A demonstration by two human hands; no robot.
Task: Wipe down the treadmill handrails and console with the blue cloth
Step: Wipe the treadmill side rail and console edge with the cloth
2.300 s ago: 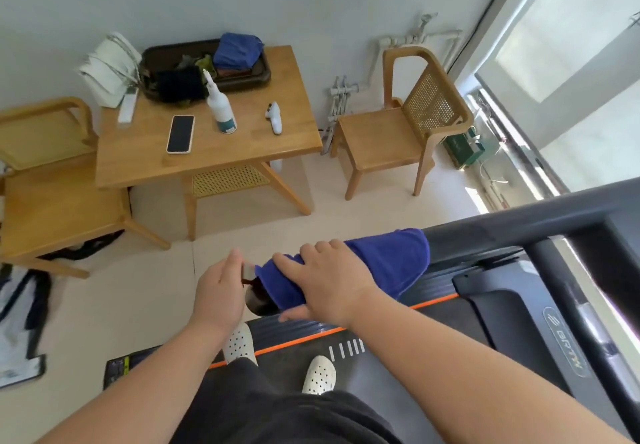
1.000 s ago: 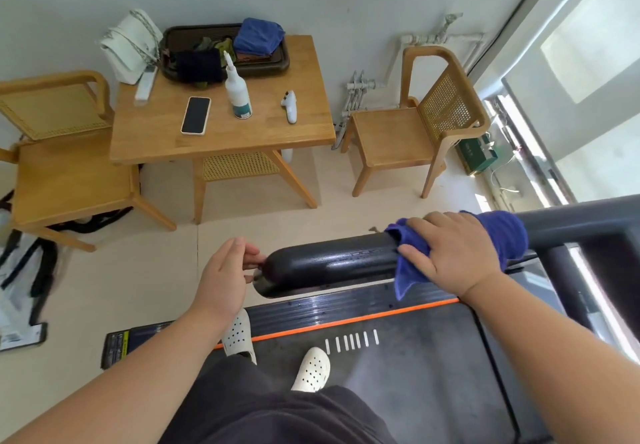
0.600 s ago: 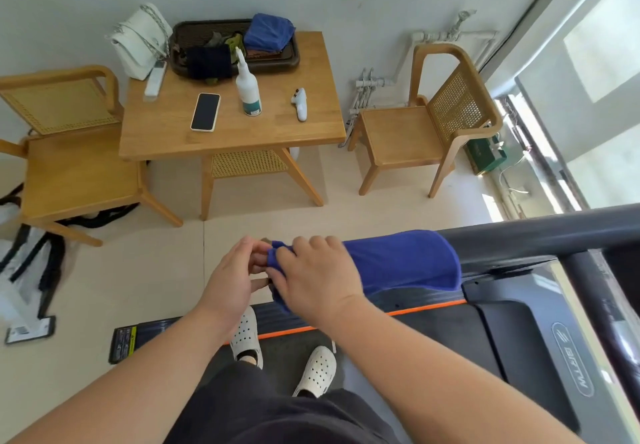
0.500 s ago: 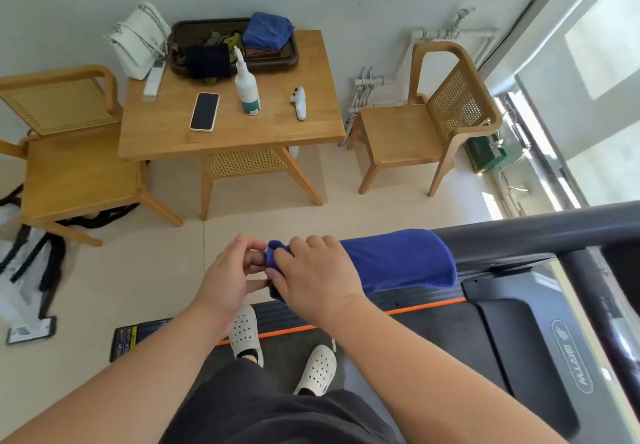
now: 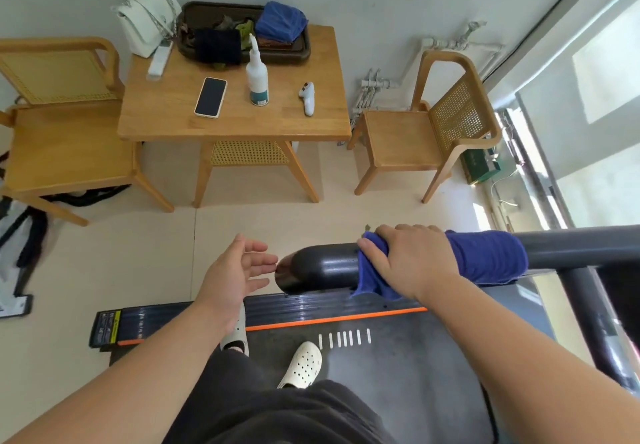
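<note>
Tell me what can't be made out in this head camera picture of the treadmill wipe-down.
- Treadmill console: not seen, past the right edge.
- Black padded handrail: its middle is hidden under the blue cloth and the right hand.
- Right hand's fingers: tips curl behind the rail.
- White spray bottle label: too small.
- Dark tray contents: a jumbled pile.

Bright, soft daylight enters through the window (image 5: 602, 104) on the right, where the panes blow out to near white and a washed-out glare falls on the floor (image 5: 485, 215) below them. Shadows are faint and soft under the desk (image 5: 235, 124) and chairs. The wide lens bends straight lines towards the edges, and the handrail (image 5: 322, 265) shows a small sheen; the corners look slightly soft.
</note>
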